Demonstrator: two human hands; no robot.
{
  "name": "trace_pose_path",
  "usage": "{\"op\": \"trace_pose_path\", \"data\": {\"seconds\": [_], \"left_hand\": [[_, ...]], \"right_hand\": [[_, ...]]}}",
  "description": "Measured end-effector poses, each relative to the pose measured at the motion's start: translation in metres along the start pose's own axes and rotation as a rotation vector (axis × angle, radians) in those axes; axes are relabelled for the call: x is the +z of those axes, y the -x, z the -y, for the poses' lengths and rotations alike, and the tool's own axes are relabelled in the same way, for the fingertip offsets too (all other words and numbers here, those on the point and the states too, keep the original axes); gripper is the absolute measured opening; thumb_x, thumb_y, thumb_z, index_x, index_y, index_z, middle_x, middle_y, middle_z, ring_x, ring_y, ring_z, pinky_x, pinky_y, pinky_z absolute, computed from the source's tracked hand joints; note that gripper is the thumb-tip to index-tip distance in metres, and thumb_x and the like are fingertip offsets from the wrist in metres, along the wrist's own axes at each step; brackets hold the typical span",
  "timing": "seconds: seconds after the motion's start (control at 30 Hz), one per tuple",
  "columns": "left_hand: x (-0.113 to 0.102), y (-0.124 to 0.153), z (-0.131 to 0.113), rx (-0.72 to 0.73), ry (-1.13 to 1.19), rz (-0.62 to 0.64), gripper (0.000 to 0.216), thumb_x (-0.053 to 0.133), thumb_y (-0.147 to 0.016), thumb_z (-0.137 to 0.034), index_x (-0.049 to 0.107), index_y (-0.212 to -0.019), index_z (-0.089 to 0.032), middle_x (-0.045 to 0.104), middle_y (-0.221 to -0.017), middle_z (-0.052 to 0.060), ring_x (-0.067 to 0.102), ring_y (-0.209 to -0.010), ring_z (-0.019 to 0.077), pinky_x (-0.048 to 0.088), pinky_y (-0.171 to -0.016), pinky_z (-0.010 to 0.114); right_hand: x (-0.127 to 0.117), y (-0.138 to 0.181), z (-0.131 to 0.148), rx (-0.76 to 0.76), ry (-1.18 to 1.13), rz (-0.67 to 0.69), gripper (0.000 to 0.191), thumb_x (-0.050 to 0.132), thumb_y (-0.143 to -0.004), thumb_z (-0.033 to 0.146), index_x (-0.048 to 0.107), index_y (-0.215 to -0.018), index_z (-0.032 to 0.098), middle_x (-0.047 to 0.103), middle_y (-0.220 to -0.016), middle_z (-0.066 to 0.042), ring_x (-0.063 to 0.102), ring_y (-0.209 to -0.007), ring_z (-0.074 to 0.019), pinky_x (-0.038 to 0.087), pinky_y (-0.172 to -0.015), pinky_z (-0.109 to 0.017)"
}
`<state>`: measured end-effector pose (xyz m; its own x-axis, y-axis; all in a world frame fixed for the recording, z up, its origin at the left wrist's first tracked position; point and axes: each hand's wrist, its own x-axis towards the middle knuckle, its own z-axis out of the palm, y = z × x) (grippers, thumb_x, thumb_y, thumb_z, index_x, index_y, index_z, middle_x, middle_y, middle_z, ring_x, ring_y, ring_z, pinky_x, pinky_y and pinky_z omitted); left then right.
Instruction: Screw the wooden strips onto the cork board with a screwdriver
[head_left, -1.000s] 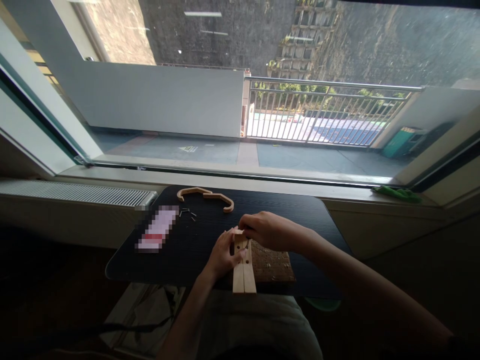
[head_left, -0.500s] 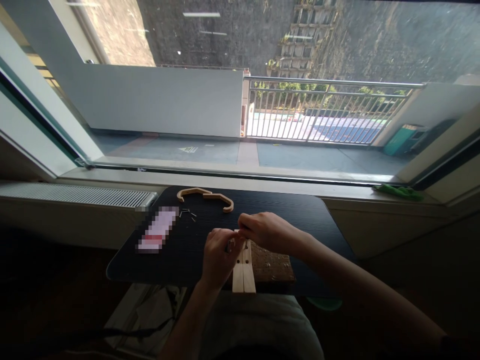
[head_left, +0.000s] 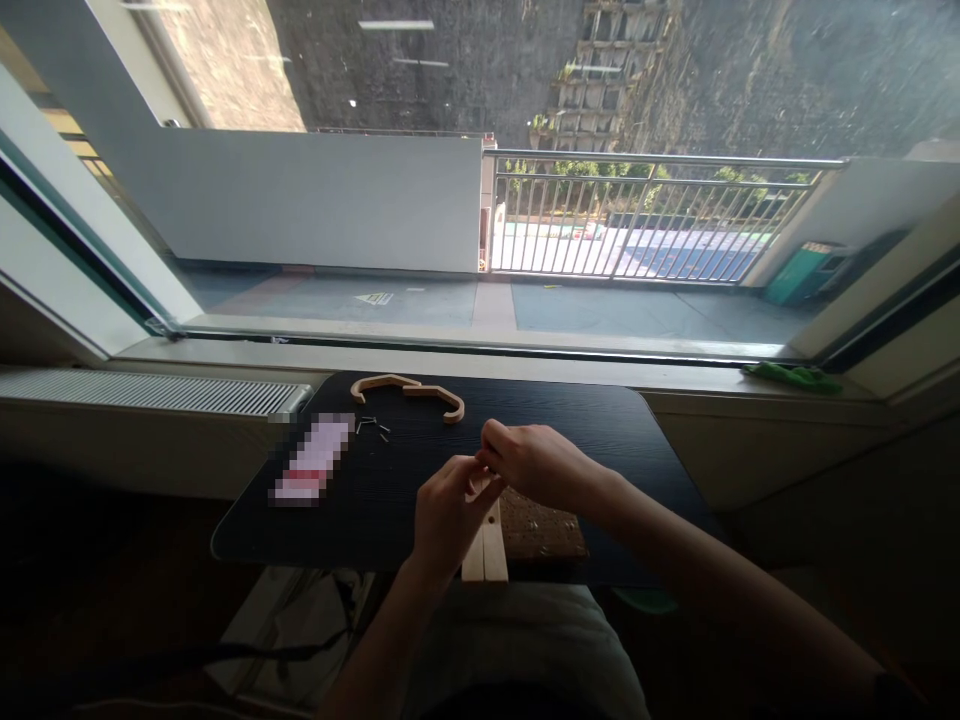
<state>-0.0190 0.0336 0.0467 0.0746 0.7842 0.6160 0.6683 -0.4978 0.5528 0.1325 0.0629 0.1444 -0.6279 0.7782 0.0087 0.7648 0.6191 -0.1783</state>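
My left hand is closed, its thumb and fingertips meeting those of my right hand, also closed in a pinch. What their fingers hold is too small and covered to make out. Both hands are over two pale wooden strips lying side by side, with a round hole showing in the right one. The far ends of the strips are hidden by my hands. To the right of the strips lies a brown block with a pitted, textured surface, partly under my right hand.
On the dark table, two curved wooden pieces touch end to end at the back. Several screws lie loose beside a blurred-out pink and white item. A radiator and a windowsill border the table.
My left hand has shifted slightly right over the strips, its fingers drawn closer to my right hand, covering one hole seen before. The view has moved a little.
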Motion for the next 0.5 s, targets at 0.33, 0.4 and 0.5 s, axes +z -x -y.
{"op": "trace_pose_path", "data": {"seconds": [0.33,0.4,0.5], "left_hand": [[-0.0062,-0.0080,-0.0008,-0.021,0.028,0.144,0.022,0.054,-0.095,-0.028,0.064,-0.077,-0.019,0.065,-0.071,-0.001,0.057,-0.058,0.0105,0.040,-0.055,0.021],[-0.0062,-0.0095,0.0004,-0.011,0.028,0.161,0.018,0.055,-0.094,-0.025,0.066,-0.080,-0.020,0.068,-0.075,0.000,0.059,-0.061,0.0115,0.042,-0.058,0.022],[-0.0060,-0.0102,0.0032,-0.014,0.055,0.162,0.016,0.053,-0.093,-0.021,0.069,-0.087,-0.021,0.069,-0.078,0.000,0.062,-0.064,0.0123,0.044,-0.060,0.022]], "right_hand": [[-0.0094,0.0040,0.0057,0.005,-0.011,0.061,0.017,0.040,-0.103,0.029,0.052,-0.099,0.017,0.067,-0.074,-0.004,0.062,-0.061,-0.0177,0.024,-0.050,-0.028],[-0.0094,0.0044,0.0038,-0.004,-0.045,0.052,0.017,0.042,-0.102,0.030,0.052,-0.102,0.017,0.068,-0.079,-0.005,0.063,-0.065,-0.0185,0.027,-0.051,-0.028],[-0.0076,0.0070,0.0002,-0.051,-0.101,-0.010,0.020,0.047,-0.099,0.027,0.054,-0.112,0.015,0.068,-0.100,-0.010,0.066,-0.077,-0.0198,0.036,-0.057,-0.028]]}}
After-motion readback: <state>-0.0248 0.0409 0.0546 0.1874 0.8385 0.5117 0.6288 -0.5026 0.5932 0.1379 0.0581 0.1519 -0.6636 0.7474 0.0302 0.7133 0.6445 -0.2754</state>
